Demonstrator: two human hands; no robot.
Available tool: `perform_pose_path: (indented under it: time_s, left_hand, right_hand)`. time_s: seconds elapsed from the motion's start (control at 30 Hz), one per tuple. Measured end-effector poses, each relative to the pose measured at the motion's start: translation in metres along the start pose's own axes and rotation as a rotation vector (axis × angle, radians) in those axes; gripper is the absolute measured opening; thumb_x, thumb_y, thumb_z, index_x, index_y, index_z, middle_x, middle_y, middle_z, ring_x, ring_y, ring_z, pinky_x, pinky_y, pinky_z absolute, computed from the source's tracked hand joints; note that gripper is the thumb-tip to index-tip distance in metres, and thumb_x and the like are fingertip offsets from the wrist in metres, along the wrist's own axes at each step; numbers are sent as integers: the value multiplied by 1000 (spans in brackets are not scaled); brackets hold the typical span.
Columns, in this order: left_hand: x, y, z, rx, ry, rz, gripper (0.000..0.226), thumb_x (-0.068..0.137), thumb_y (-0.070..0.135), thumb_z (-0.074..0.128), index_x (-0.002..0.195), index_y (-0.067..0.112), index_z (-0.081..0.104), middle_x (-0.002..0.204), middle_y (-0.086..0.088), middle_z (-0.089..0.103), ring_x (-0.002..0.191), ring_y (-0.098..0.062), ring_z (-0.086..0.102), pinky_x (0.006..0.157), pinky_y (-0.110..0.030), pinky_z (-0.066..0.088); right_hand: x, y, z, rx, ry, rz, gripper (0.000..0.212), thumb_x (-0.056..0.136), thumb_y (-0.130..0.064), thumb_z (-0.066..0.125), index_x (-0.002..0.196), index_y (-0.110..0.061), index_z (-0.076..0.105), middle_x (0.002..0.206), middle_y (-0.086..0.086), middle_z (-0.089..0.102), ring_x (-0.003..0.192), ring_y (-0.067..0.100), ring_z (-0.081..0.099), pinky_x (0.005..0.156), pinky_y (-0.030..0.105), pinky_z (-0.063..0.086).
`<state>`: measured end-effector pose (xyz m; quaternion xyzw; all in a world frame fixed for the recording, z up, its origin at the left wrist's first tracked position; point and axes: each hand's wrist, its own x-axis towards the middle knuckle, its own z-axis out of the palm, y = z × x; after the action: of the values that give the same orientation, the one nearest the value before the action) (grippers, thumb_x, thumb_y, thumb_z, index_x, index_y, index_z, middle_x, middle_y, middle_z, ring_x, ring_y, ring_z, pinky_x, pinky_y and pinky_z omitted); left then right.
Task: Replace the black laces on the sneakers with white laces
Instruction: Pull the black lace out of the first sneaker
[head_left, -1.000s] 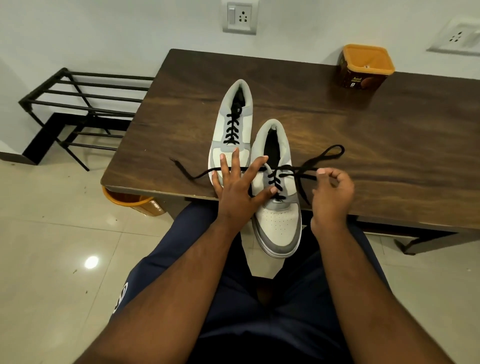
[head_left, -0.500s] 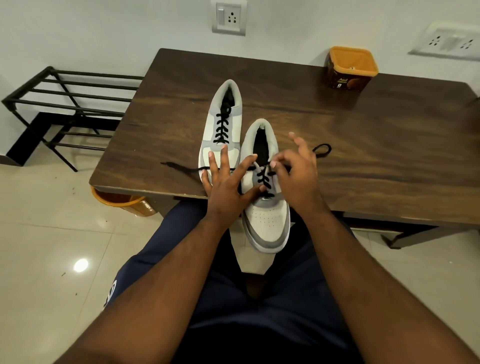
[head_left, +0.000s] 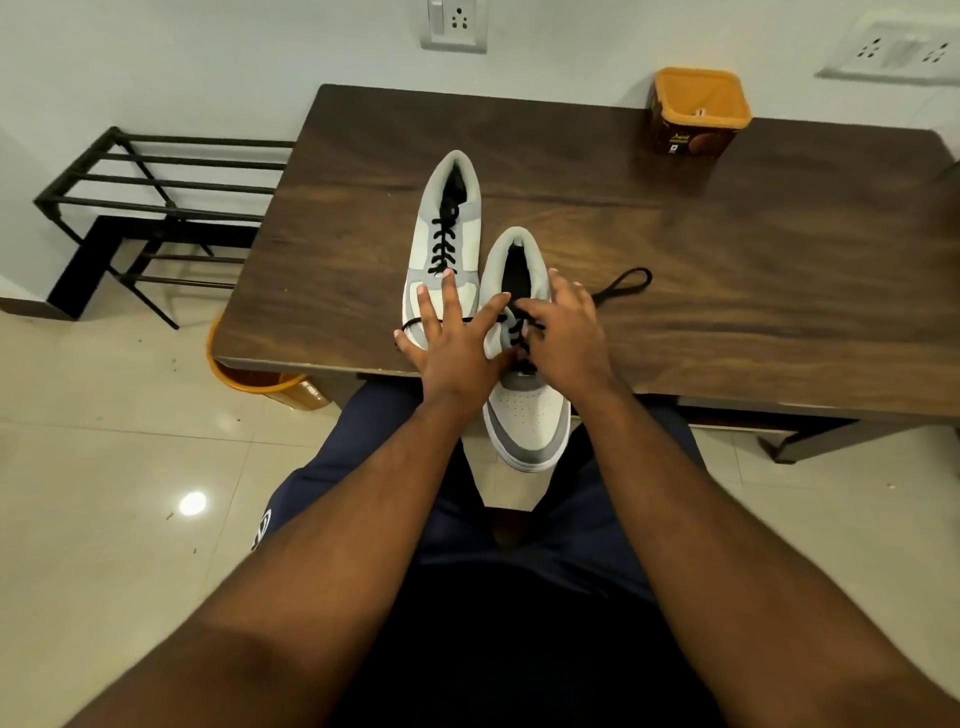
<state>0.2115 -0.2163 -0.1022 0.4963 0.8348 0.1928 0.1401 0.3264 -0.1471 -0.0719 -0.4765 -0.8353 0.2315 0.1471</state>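
The table (head_left: 727, 270) carries two sneakers. The near sneaker (head_left: 524, 410) overhangs its front edge, beneath both hands. The left hand (head_left: 457, 348) presses flat, fingers spread; the right hand (head_left: 566, 332) pinches the black lace (head_left: 623, 283), which trails away rightward. The far sneaker (head_left: 447, 234), fully laced, lies beyond the left fingertips.

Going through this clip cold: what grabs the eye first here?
Two hands meet over the near sneaker, whose toe overhangs the table edge: the left hand lies flat, and the right hand works at its black lace. The far sneaker stands laced beside it.
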Motion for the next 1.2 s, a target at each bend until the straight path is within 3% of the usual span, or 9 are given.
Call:
perform_pose_path:
  time_s: [0.13, 0.23, 0.37, 0.43, 0.6, 0.73, 0.83, 1.03, 1.2]
  left_hand:
    - [-2, 4, -5, 57, -34, -35, 65, 87, 62, 55, 144, 55, 22, 162, -1, 18, 150, -32, 3, 106, -73, -8]
    - [0, 5, -10, 48, -25, -20, 64, 85, 63, 56, 141, 55, 25, 151, 8, 40, 148, -30, 17, 104, -72, -13]
    - [15, 11, -22, -6, -45, -45, 64, 82, 63, 61, 138, 55, 29, 135, 14, 56, 147, -28, 19, 104, -68, -19]
    - [21, 12, -26, -19, -63, -51, 65, 81, 63, 63, 137, 55, 31, 129, 11, 61, 147, -27, 18, 105, -66, -21]
    - [26, 14, -28, 23, -87, -49, 63, 82, 62, 63, 136, 55, 32, 129, 7, 60, 147, -27, 18, 105, -64, -21]
    - [28, 17, -31, 55, -76, -15, 58, 85, 59, 61, 136, 52, 34, 133, 14, 58, 149, -26, 8, 106, -66, -20]
    - [32, 15, -33, 110, -80, 32, 57, 88, 56, 58, 138, 48, 33, 139, 15, 54, 150, -29, -3, 105, -68, -20]
    - [37, 15, -35, 129, -81, 35, 56, 85, 60, 59, 135, 48, 37, 137, 11, 55, 150, -30, 3, 105, -69, -17]
    - [41, 14, -34, 42, -102, 2, 60, 82, 58, 65, 134, 49, 37, 138, 12, 54, 150, -26, 0, 106, -68, -18]
  right_hand:
    - [8, 5, 0, -49, -12, -74, 23, 90, -19, 62, 110, -22, 72, 152, 0, 38, 137, 28, 30, 105, 49, 39]
    - [12, 11, -5, 115, 112, -16, 16, 88, -16, 65, 99, -18, 76, 148, -4, 43, 131, 23, 35, 102, 34, 38]
    - [16, 21, -22, 535, 474, 309, 11, 88, -9, 66, 96, -8, 74, 136, 3, 50, 115, 10, 49, 90, 12, 40]
    - [18, 36, -27, 668, 567, 454, 12, 87, -9, 68, 98, -7, 73, 130, 5, 50, 109, 13, 55, 95, 21, 48]
    - [19, 47, -26, 242, 284, 285, 44, 85, -22, 72, 128, -25, 62, 153, 5, 33, 136, 27, 33, 108, 40, 34]
    - [34, 24, -15, 45, 44, -82, 34, 87, -23, 69, 120, -28, 67, 151, 4, 39, 139, 28, 28, 113, 47, 29]
    - [42, 17, -7, -52, -63, -101, 34, 89, -22, 65, 122, -29, 66, 150, 2, 40, 139, 24, 31, 109, 50, 34]
    - [53, 11, -15, -113, -40, -128, 15, 91, -19, 60, 103, -22, 69, 146, -4, 44, 130, 21, 41, 102, 45, 42]
    - [47, 28, -27, 232, 308, 24, 10, 88, -7, 62, 94, -9, 70, 119, 6, 59, 110, 22, 56, 91, 33, 46]
